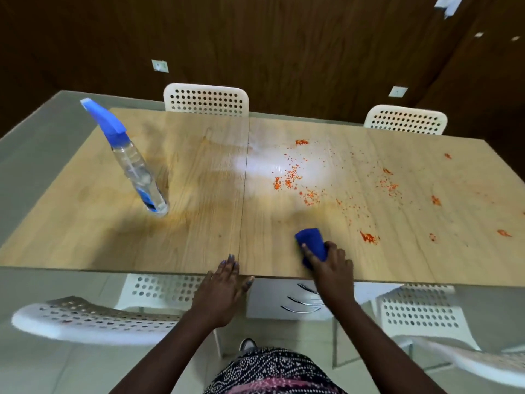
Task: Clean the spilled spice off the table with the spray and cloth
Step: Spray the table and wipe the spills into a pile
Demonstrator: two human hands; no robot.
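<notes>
The right hand [329, 261] grips the cloth [311, 247] on the table [199, 237] near its front edge; the left hand [224, 282] lies flat, fingers straight. The spice [295, 180] is scattered widely — 1 careless sweep could push flakes off the edge. The spray [133, 160] stands far left.

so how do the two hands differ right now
The right hand grips the blue cloth; the left hand holds nothing. The right hand's fingers curl round the cloth, while the left hand's fingers lie straight. The right hand sits further onto the table, nearer the orange spice; the left hand rests at the near edge. Both touch the tabletop's near side.
</notes>
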